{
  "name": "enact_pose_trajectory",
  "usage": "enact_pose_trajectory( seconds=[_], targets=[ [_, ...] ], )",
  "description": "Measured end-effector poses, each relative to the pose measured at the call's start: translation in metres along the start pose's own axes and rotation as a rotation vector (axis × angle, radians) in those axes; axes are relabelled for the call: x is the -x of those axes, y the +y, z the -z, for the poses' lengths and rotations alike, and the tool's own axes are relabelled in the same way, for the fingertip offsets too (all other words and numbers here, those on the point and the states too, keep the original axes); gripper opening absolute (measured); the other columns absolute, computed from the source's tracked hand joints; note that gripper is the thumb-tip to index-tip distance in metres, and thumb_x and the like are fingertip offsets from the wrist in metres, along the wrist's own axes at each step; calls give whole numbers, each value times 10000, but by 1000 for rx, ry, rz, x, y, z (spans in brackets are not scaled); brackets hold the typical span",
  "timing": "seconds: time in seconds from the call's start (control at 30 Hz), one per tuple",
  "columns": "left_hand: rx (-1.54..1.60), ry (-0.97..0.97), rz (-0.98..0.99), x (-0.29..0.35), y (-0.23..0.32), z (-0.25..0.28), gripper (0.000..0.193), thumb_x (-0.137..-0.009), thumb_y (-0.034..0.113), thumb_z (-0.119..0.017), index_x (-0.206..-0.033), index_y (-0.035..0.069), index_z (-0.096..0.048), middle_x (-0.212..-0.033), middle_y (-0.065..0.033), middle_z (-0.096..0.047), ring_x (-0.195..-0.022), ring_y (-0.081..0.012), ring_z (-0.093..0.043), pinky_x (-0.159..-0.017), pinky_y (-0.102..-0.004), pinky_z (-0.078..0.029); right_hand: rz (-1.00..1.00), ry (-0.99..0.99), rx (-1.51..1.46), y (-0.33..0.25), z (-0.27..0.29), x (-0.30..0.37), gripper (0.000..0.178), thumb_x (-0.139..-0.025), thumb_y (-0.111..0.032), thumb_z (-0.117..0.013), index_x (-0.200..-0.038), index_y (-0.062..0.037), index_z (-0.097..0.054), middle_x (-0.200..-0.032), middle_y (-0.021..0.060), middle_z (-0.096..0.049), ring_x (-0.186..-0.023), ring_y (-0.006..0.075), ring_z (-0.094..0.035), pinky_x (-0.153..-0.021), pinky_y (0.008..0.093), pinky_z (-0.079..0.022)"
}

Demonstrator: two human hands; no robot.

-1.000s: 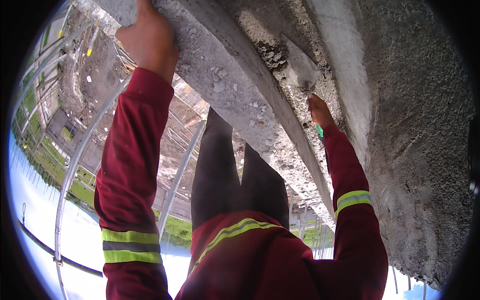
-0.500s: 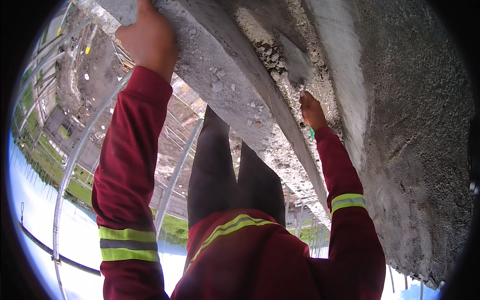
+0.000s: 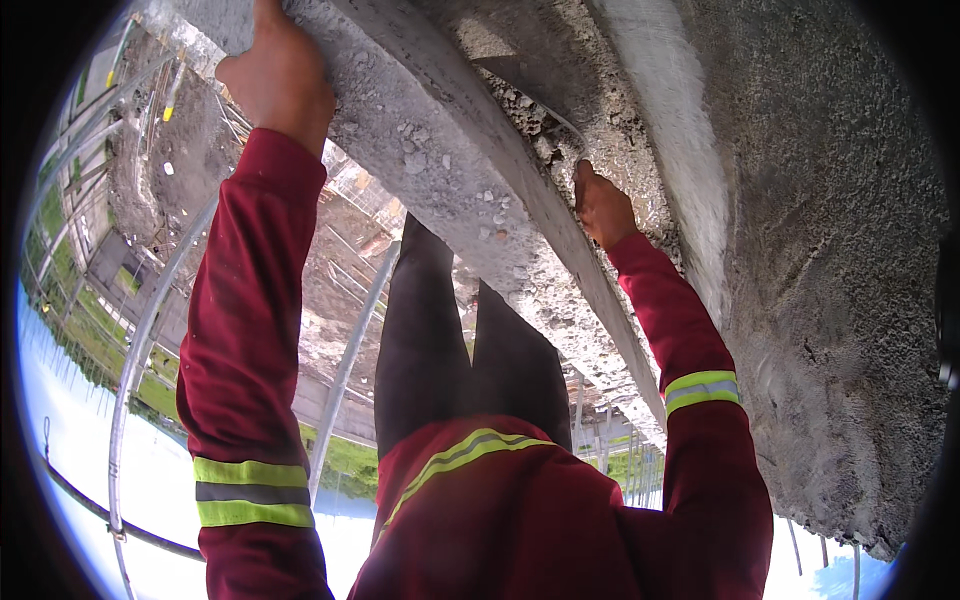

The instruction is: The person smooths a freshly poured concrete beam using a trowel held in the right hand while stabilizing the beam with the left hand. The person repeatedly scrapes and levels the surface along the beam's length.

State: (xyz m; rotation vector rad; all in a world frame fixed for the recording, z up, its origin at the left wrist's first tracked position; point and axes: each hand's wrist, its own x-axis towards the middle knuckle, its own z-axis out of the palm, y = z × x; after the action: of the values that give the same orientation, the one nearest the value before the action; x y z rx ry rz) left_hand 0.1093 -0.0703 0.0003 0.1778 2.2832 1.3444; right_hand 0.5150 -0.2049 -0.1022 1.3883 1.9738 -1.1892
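In the head view, my right hand (image 3: 604, 208) is curled closed around the handle end of a pointed, grey metal trowel (image 3: 530, 82) — the grip itself is hidden in my fist. Its blade lies tilted over a trough of rough, grey-brown mortar (image 3: 640, 150), beside dark, broken clumps, between a long, raised concrete rim (image 3: 480, 122) and a dark, coarse-textured concrete wall (image 3: 835, 250). My left hand (image 3: 283, 80) is set on the outer edge of a pale grey concrete ledge (image 3: 385, 95), thumb spread to the side; the fingers run toward the upper border, so I cannot tell how far they open or whether they grip anything. Small grey rubble chunks (image 3: 415, 161) lie on that ledge — just outside the rim, ahead of my black-trousered legs (image 3: 425, 330).
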Motion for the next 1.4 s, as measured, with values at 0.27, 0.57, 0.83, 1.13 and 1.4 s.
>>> enact_pose_trajectory(
  seconds=[0.27,0.57,0.83,1.13,1.4],
  targets=[
    [-53,8,-72,23,13,5,905,-896,509,-727,-1464,-141,-457,-1441,-270,-579,-1274,-373,-598,-1096,-443,-462,-239,45,-392,76,-33,69,275,-1107,-319,-497,-1153,-58,-568,-941,224,-708,-918,464,-683,-794,548,-512],
    [-137,86,-55,5,1,4,952,-870,526,-724,-1492,-143,-453,-1479,-272,-565,-1318,-367,-574,-1099,-449,-459,-400,59,-515,104,-98,84,505,-1153,-485,-405,-951,-53,-571,-709,53,-509,-697,170,-477,-705,384,-450],
    [34,-41,-115,7,-3,4,863,-901,469,-718,-1472,-130,-474,-1449,-253,-575,-1291,-335,-582,-1089,-438,-464,-233,-88,-458,60,-51,19,416,-1140,-398,-441,-1089,-12,-588,-919,298,-659,-918,534,-616,-818,541,-506],
    [-63,15,-141,32,13,5,846,-905,473,-726,-1402,-185,-540,-1391,-283,-632,-1259,-352,-619,-1074,-425,-472,-217,-401,-747,91,-13,-80,490,-1084,-524,-515,-1048,-56,-657,-978,85,-669,-889,199,-600,-855,431,-502],
    [-378,107,-96,25,24,12,871,-913,516,-689,-1384,-195,-516,-1384,-396,-600,-1313,-472,-593,-1110,-451,-447,-262,-484,-760,56,59,-46,433,-1097,-507,-555,-886,-130,-561,-667,-64,-441,-495,56,-313,-423,290,-261]
  ],
)
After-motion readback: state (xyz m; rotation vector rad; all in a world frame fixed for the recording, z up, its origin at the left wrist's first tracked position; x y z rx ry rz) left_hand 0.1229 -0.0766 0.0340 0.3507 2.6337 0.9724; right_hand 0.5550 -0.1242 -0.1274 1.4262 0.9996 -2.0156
